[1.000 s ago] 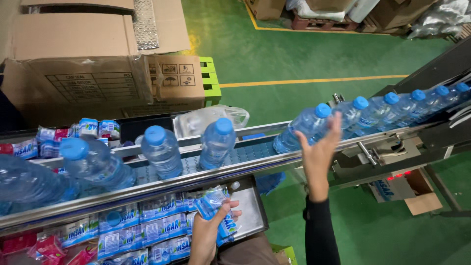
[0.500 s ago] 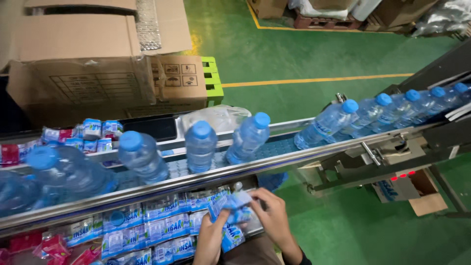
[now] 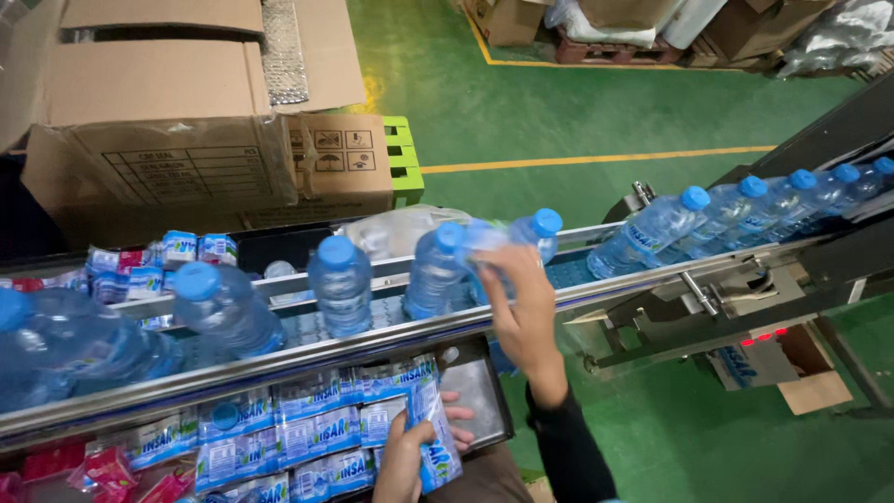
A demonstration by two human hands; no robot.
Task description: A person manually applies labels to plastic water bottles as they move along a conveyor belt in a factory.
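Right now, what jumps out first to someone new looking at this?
A row of clear water bottles with blue caps runs along a metal conveyor across the middle. The right hand grips one bottle on the line, while the left hand holds a blue-and-white label sleeve over a tray of stacked labels below. Big cardboard boxes sit behind on the green floor.

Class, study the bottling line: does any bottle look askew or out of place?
Yes. The bottle under the right hand leans sideways on the conveyor, while neighbouring bottles stand upright. The left hand holds a blue label sleeve.
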